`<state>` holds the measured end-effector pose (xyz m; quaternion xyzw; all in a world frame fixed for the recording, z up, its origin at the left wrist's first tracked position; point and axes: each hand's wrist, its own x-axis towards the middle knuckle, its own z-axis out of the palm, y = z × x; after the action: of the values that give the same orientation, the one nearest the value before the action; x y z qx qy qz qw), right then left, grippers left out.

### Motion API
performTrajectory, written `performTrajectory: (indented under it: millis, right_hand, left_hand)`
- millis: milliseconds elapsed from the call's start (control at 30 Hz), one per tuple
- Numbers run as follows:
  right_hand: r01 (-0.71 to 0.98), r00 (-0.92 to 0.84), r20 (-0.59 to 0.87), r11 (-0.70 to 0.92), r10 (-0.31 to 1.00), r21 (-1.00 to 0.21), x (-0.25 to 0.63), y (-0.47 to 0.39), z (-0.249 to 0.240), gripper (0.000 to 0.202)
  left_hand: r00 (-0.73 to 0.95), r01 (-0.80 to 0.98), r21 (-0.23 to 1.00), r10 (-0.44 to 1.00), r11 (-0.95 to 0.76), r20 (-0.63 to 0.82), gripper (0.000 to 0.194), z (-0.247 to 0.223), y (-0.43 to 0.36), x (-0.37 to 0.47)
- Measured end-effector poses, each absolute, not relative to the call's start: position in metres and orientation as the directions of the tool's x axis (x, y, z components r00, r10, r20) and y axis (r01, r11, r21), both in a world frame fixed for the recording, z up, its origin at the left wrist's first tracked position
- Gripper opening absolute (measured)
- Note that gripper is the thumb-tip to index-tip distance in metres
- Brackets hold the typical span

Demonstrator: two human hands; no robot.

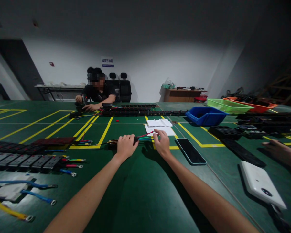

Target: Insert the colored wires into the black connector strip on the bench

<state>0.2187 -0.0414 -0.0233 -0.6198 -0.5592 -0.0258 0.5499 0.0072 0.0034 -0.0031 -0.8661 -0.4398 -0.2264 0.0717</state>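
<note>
My left hand (126, 147) is closed over a dark block with wires, pressing it on the green table. Most of that block is hidden under the fingers; only its dark left end (112, 144) shows. From its right side come a red wire (147, 134) and several green and blue wires (144, 138). The tip of the red wire is between the thumb and forefinger of my right hand (163, 142), which pinches it just above the table. Just behind that hand lie white papers (168, 130), and a phone (191, 151) rests to its right.
Black strips with lugged cables (36, 161) lie at left. A blue bin (206, 116), a green tray (229, 106) and an orange tray (264, 105) stand back right. A white device (260, 183) is at right, near another person's hand (281, 149). A co-worker (99, 90) sits opposite.
</note>
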Motion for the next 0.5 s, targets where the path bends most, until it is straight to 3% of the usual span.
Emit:
performTrajectory:
  millis: [267,500]
  right_hand:
    - [0.872,0.1,0.799,0.335,0.593,-0.358,0.2067,-0.0534,-0.0168,0.053]
    - [0.891,0.205,0.748,0.197,0.631,-0.41,0.2113,-0.045,-0.0213,0.04]
  left_hand:
    - [0.508,0.805,0.051,0.73,-0.592,0.457,0.034,-0.0031,0.0031,0.0083]
    - [0.506,0.811,0.034,0.73,-0.584,0.46,0.033,-0.002,0.0021,0.0088]
